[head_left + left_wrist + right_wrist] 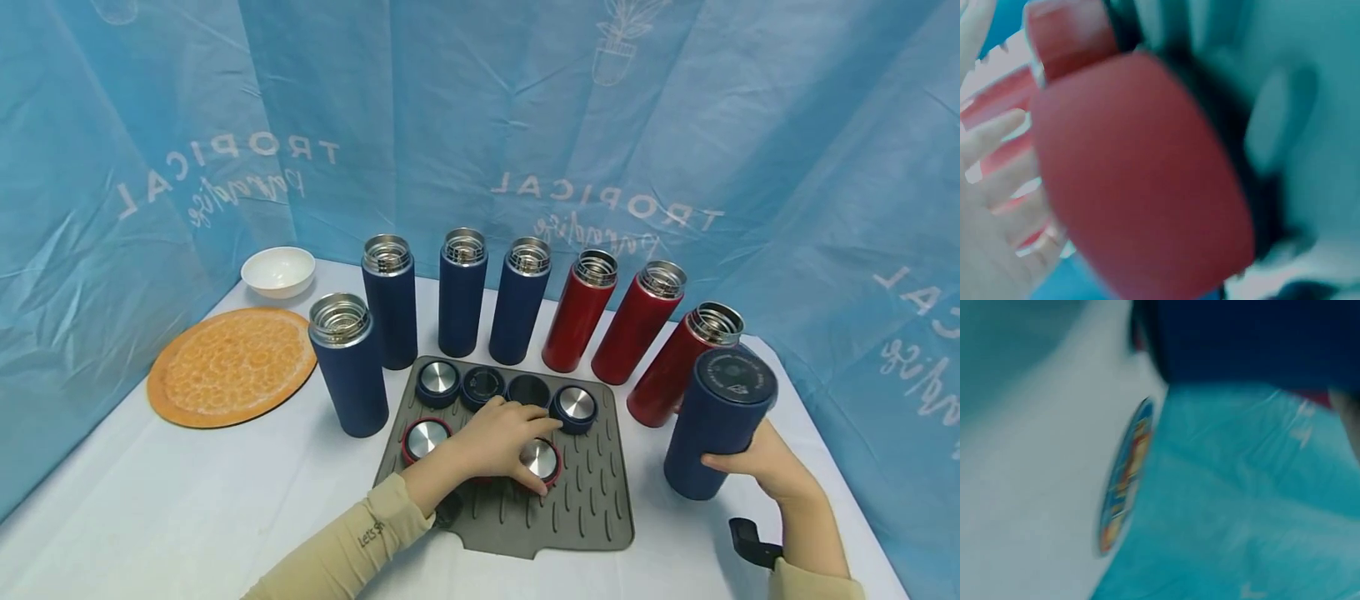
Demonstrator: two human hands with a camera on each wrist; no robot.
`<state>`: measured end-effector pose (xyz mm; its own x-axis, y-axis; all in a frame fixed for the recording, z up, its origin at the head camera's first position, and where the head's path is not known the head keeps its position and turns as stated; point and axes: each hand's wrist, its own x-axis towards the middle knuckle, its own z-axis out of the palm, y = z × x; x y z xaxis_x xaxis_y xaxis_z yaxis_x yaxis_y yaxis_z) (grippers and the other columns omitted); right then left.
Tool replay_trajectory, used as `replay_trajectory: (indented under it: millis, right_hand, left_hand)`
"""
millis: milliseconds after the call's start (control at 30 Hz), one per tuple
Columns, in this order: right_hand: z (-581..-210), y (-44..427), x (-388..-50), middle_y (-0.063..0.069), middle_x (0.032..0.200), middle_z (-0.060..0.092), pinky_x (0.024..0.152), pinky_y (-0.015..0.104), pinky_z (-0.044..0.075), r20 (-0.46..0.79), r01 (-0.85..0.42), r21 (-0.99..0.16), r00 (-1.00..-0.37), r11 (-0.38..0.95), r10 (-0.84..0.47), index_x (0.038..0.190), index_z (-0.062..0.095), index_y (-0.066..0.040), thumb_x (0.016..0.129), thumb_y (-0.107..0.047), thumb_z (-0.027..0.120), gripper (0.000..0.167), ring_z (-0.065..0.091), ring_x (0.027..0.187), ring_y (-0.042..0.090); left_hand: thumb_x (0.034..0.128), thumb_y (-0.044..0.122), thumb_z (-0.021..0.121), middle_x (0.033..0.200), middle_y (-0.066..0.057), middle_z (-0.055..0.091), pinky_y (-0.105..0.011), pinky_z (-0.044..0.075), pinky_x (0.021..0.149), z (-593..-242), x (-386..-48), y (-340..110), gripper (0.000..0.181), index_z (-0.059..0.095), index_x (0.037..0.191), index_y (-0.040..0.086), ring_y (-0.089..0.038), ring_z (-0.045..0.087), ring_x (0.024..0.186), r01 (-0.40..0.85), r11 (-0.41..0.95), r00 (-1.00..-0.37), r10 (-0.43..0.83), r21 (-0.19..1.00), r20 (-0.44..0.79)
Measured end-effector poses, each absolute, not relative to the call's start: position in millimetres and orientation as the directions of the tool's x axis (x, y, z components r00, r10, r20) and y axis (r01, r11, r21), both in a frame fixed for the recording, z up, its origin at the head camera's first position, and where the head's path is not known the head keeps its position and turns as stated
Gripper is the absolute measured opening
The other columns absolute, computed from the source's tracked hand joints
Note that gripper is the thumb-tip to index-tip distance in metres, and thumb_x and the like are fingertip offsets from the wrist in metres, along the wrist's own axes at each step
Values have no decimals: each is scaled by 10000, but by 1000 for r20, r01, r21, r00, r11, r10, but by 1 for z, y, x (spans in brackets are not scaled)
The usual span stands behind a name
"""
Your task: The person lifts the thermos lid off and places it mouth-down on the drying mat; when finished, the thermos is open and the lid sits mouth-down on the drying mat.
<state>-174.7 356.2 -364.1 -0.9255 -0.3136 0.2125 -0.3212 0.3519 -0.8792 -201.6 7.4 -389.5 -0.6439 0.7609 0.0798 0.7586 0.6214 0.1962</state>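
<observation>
In the head view, my left hand [502,437] spreads over the drying mat, thumb and fingers on either side of a red-rimmed lid [540,458] with a silver top. Its forefinger reaches near a blue lid [576,406]. Whether the fingers press on the lid cannot be told. A red surface [1141,181] fills the left wrist view, beside spread fingers [1004,162]. At the right, my right hand [757,458] grips a blue flask [701,442], its dark printed end facing up. That blue flask [1260,340] cuts across the top of the right wrist view.
Several open-mouthed blue flasks [461,304] and three red ones [637,329] stand behind the grey mat [592,508]. More lids [438,381] lie on it. A round orange board [232,367] and a white bowl [279,271] sit at left. Blue cloth [487,125] hangs behind.
</observation>
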Motion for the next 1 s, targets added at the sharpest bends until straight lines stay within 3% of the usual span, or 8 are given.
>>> replay_trajectory:
  millis: [67, 233, 467, 700, 833, 1000]
  right_hand:
    - [-357, 342, -172, -146, 1149, 530, 815, 324, 468, 184, -299, -823, -945, 482, -271, 1346, 378, -165, 612, 56, 747, 851, 525, 1016, 49]
    - [-348, 307, -172, 64, 1159, 549, 782, 588, 449, 194, -342, -672, -937, 657, -290, 1315, 436, -102, 589, -164, 839, 834, 495, 1037, 284]
    - [-349, 265, -173, 37, 1090, 592, 744, 566, 485, 290, -426, -378, -897, 822, -332, 1237, 531, -227, 507, -353, 881, 819, 571, 944, 290]
    - [-351, 231, -174, 76, 1030, 614, 740, 507, 512, 337, -468, -99, -846, 878, -413, 1254, 533, -224, 454, -417, 881, 894, 607, 875, 280]
    - [-352, 217, -176, 85, 1028, 609, 767, 495, 507, 361, -489, -9, -815, 872, -453, 1259, 530, -222, 448, -443, 879, 910, 609, 875, 282]
    - [-354, 205, -178, 85, 1054, 618, 818, 508, 483, 388, -503, 25, -791, 864, -472, 1261, 534, -211, 449, -441, 882, 913, 601, 931, 291]
  left_hand:
    - [672, 605, 703, 1371, -12, 474, -385, 367, 962, -382, -202, 2, 819, 463, 1364, 237, -174, 467, 1219, 760, 607, -641, 760, 233, 110]
    - [691, 536, 733, 1396, 1, 440, -415, 312, 1030, -370, -207, -15, 815, 428, 1385, 235, -157, 408, 1269, 740, 569, -656, 730, 360, 193]
    - [658, 406, 812, 1391, 2, 432, -426, 427, 949, -366, -210, -36, 890, 371, 1414, 247, -211, 478, 1206, 667, 451, -700, 652, 593, 291]
    - [645, 185, 847, 1411, -25, 389, -373, 477, 900, -368, -208, -44, 920, 353, 1422, 177, -227, 485, 1179, 566, 197, -687, 650, 801, 325]
    - [666, 115, 829, 1412, -21, 372, -342, 493, 873, -370, -207, -45, 848, 397, 1393, 180, -234, 456, 1188, 477, 118, -705, 643, 871, 299]
    - [687, 113, 812, 1344, -20, 443, -285, 517, 800, -372, -207, -47, 729, 479, 1333, 169, -218, 493, 1117, 444, 132, -743, 608, 886, 282]
